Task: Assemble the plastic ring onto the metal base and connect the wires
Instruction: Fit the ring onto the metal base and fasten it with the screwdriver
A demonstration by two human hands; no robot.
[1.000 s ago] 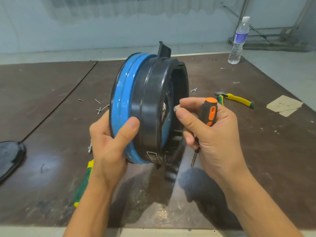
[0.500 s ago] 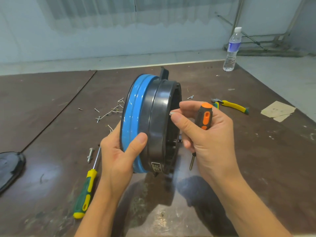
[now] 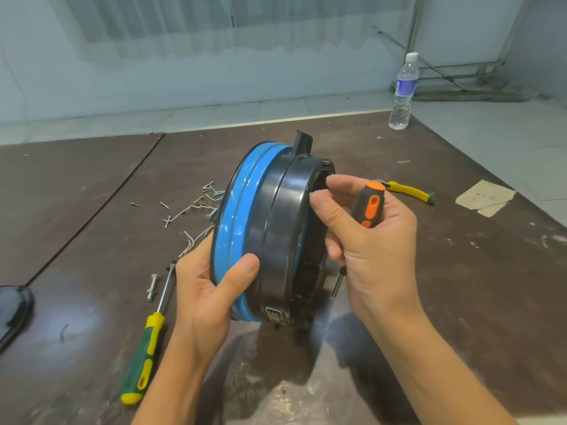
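The left hand grips the lower near side of the blue base, thumb laid across its blue band and fingers hidden behind it. The right hand has its lower fingers curled round an orange-handled screwdriver, shaft pointing down. Its thumb and forefinger are pinched together at the rim of the black ring, on something too small to make out. The ring sits on the base's right side, and the pair is held on edge in the middle of the table. Whether the lower edge touches the tabletop cannot be told. A black tab sticks up at the top of the base. Just left of the left wrist lie a green and yellow screwdriver and a bolt. Behind the base, thin white wires and loose screws are scattered together. Beyond the right hand lie yellow-handled pliers, with a scrap of cardboard farther right. A water bottle stands at the far right corner. A dark rounded object sits at the left edge.
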